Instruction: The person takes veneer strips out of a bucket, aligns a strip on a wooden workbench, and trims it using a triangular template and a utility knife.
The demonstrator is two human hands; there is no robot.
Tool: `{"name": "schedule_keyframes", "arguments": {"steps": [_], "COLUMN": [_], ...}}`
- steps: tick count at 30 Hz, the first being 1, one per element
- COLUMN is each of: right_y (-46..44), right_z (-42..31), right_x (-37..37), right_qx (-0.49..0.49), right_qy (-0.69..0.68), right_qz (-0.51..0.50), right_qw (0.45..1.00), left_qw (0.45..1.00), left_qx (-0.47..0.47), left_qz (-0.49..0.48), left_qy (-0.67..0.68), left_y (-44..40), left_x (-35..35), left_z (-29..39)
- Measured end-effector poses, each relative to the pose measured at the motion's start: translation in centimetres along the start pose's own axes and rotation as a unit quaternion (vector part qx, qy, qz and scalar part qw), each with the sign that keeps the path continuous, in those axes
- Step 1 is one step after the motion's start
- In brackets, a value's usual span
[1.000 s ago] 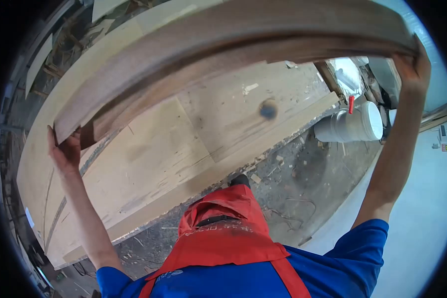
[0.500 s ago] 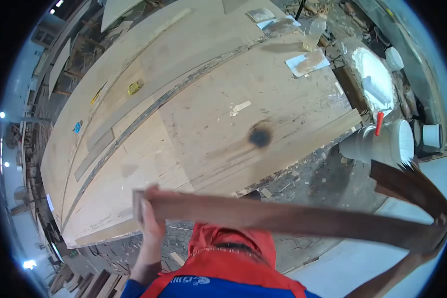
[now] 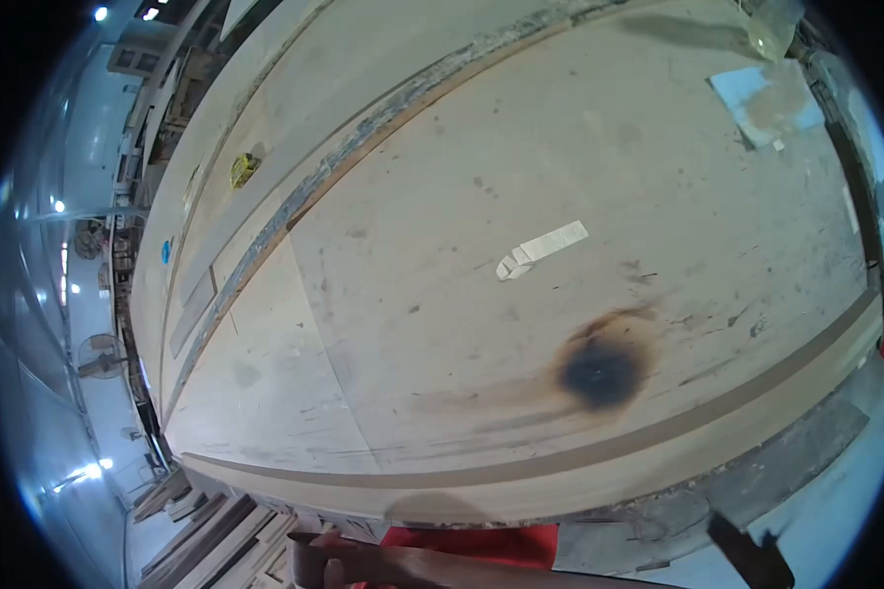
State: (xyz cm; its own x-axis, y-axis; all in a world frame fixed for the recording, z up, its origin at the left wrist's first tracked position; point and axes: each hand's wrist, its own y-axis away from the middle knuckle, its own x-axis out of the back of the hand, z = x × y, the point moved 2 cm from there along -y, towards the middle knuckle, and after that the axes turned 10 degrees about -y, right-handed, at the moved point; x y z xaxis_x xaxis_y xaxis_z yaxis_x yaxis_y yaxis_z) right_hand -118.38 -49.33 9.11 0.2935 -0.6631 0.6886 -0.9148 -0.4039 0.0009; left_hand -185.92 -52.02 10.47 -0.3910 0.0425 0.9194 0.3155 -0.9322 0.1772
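One pale wooden surface fills most of my remote feed, a single mottled grey strip curving across it to the upper edge. At bottom left of centre, one brown wooden piece runs along the frame's edge, the left hand closed around its left end. The right hand is out of my sight; I cannot tell its grip. Timber lengths, overlapping too closely to count, lie at lower left. One red apron shows at bottom centre, one dark wooden end at lower right; whether it belongs to the held piece, I cannot tell. One stained blue-white sheet lies upper right, one blackened mark right of centre, one pale slat above it. At upper left sit one yellow item, its markings too small to read, and one blue item.
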Motion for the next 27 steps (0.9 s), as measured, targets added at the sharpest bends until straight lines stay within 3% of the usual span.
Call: {"name": "schedule_keyframes", "arguments": {"steps": [2, 5, 9, 11, 12, 13, 14, 16, 17, 18, 19, 21, 23, 25, 26, 27], "right_y": [-0.8, 0.2, -0.3, 2.9, 5.5, 7.4, 7.0, 0.4, 3.1, 1.6, 0.2, -0.1, 5.2, 8.8, 9.7, 12.5], "right_z": [0.4, -5.8, -12.7, -21.0, -26.3, -30.5, -34.3, -38.8, -43.6, -47.4, -49.8, -54.9, -56.1, -56.3, -56.7, -56.6], "right_x": [2.7, 5.0, 7.7, 7.3, 6.1, 6.3, 7.3, 10.4, 8.7, 7.9, 6.9, 3.1, -1.8, -7.5, -12.0, -15.7], "right_qx": [0.059, 0.106, 0.146, 0.148, 0.140, 0.160, 0.053, 0.122, 0.120, 0.157, 0.187, 0.182, 0.424, 0.520, 0.323, 0.110], "right_qy": [-0.068, -0.117, -0.238, -0.301, -0.326, -0.370, -0.483, -0.490, -0.511, -0.510, -0.480, -0.471, -0.410, -0.350, -0.435, -0.499], "right_qz": [-0.018, -0.023, 0.013, 0.036, 0.056, 0.012, -0.017, -0.211, -0.167, -0.303, -0.280, -0.323, -0.370, -0.391, -0.393, -0.377], "right_qw": [0.996, 0.987, 0.960, 0.942, 0.933, 0.915, 0.874, 0.837, 0.835, 0.789, 0.810, 0.800, 0.718, 0.674, 0.743, 0.772], "left_qw": [0.999, 0.995, 0.978, 0.893, 0.919, 0.938, 0.908, 0.835, 0.793, 0.770, 0.747, 0.672, 0.618, 0.615, 0.611, 0.613], "left_qx": [0.036, 0.059, 0.080, 0.185, 0.135, 0.085, 0.079, 0.063, 0.055, 0.027, 0.001, 0.022, 0.164, 0.114, 0.065, 0.066], "left_qz": [-0.040, -0.085, 0.015, -0.032, 0.017, 0.067, 0.086, 0.131, 0.157, 0.160, 0.163, 0.158, 0.185, 0.187, 0.180, 0.181], "left_qy": [-0.009, 0.000, 0.193, 0.408, 0.370, 0.329, 0.403, 0.531, 0.586, 0.617, 0.645, 0.724, 0.746, 0.758, 0.768, 0.766], "left_y": [-0.5, -1.5, -2.7, -4.5, -6.3, -8.1, -9.7, -13.7, -15.9, -17.8, -19.5, -22.7, -23.7, -24.4, -24.8, -24.3], "left_x": [2.4, 6.0, 6.8, 8.4, 9.3, 9.9, 10.6, 12.7, 14.0, 15.5, 16.9, 19.5, 23.5, 26.1, 27.3, 28.8], "left_z": [2.2, 3.4, -2.8, -3.4, -4.0, -4.7, -5.4, -5.7, -5.8, -6.5, -7.5, -9.9, -12.8, -17.9, -20.5, -22.7]}}
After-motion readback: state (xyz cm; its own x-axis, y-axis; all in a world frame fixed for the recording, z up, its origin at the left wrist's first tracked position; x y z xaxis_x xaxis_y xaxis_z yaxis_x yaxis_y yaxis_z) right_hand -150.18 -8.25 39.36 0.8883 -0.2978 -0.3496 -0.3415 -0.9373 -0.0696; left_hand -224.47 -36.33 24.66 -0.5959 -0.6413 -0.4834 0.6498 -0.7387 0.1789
